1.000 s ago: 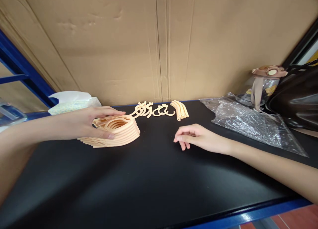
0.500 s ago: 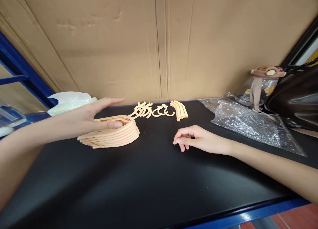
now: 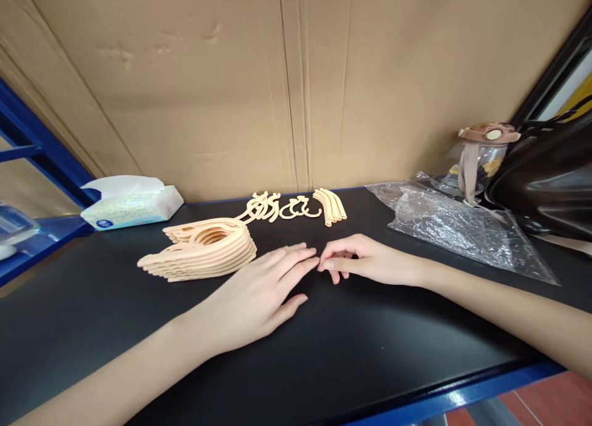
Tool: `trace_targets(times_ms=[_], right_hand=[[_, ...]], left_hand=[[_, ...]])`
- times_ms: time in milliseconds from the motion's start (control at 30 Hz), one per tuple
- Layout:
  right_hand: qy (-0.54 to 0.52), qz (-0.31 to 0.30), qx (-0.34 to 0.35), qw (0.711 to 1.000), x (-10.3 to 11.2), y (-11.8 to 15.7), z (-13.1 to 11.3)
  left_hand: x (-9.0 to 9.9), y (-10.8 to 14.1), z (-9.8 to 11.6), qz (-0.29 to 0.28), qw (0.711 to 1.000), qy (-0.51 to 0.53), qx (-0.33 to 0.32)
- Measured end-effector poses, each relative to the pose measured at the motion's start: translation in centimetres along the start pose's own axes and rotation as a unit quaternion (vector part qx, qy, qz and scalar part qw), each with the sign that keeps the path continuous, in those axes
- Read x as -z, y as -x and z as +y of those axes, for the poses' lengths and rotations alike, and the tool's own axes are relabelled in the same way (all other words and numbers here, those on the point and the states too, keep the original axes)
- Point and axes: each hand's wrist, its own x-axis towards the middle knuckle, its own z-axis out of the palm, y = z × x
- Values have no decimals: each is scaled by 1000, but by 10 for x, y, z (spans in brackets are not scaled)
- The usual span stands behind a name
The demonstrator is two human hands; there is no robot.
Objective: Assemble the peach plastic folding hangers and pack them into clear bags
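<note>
Pausing, apparently: left hand (image 3: 252, 293), right hand (image 3: 370, 259), fingers (image 3: 298, 272) released; clothes-hanger stack (image 3: 203, 267) at left hand's ten o'clock, any grasp requiring reach.

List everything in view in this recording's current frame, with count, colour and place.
Stacked hanger-shaped pieces: one stack, peach, table left of centre
Hook pieces: several, exact count unclear, peach, table's back edge
Curved bars: one small group, peach, right of the hooks
Tissue pack: one, pale blue-green and white, back left
Clear plastic bag: one, transparent, table right
Bottle: one, clear with brown lid, back right
Glossy item: one, dark, far right, cut off
Cardboard: backing, brown, behind the table
Table: one, black, blue edge
Frame: one, blue, left
Floor: red, lower right
Left hand: one, bare, right of the stack's near side
Right hand: one, bare, right of centre
</note>
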Motion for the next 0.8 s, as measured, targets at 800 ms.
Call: trace_targets(times_ms=[800], right_hand=[[395,223,50,889,14,-6,15]], left_hand=[[-5,4,-8,-38,996,72,35]])
